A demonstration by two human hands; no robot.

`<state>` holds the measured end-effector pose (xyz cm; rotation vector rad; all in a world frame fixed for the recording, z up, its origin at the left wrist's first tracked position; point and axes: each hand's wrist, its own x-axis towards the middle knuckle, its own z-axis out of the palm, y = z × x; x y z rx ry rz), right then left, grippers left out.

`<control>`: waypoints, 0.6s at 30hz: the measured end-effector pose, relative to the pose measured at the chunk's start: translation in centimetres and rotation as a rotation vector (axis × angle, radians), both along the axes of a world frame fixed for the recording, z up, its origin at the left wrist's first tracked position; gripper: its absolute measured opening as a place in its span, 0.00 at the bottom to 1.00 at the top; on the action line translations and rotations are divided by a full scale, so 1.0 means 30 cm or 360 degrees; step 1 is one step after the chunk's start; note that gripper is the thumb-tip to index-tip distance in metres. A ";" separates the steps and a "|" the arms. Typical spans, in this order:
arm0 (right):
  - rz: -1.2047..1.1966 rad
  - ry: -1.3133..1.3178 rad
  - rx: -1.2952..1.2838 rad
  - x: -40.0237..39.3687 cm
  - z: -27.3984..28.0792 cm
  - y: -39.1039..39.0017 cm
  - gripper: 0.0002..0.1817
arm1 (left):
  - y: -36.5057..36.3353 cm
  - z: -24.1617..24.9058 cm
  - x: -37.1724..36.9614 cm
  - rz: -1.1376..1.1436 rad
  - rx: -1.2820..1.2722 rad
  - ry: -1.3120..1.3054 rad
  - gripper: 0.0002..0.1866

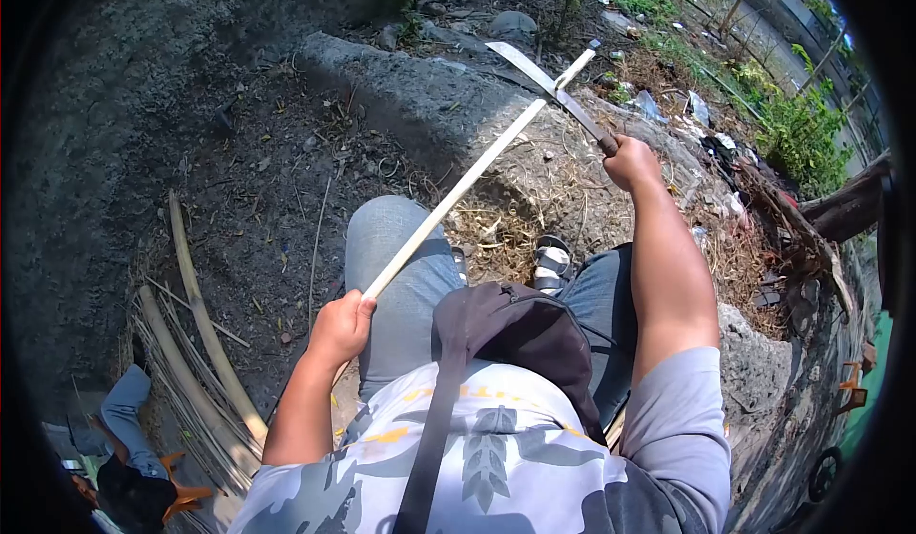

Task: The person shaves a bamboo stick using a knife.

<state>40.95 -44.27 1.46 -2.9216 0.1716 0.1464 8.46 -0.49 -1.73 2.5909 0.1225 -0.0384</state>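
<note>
My left hand (341, 330) is closed around the lower end of a long pale strip (462, 193), which slants up to the right over my left thigh. My right hand (633, 163) grips the dark handle of a large curved knife (584, 119). The knife's blade crosses the strip near its far end, and a curled pale sliver stands beside the blade there. Whether the cutting edge is in the wood is too small to tell.
A long grey stone block (401, 85) lies ahead. Cut poles (205, 314) and thin strips lie at the left. Another person (134, 429) sits at the lower left. Litter and a green bush (806, 143) are at the right. A dark bag (520, 334) rests on my lap.
</note>
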 end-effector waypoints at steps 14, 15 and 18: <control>0.0755 0.0203 0.0332 -0.069 0.042 0.093 0.16 | -0.004 -0.002 -0.015 0.0056 0.0009 0.0051 0.26; 0.0830 0.0142 0.0195 -0.096 0.063 0.115 0.14 | -0.006 0.013 -0.012 0.0065 -0.0001 0.0099 0.27; 0.1031 0.0022 0.0022 -0.139 0.100 0.171 0.13 | -0.001 0.007 -0.009 0.0069 0.0015 0.0132 0.28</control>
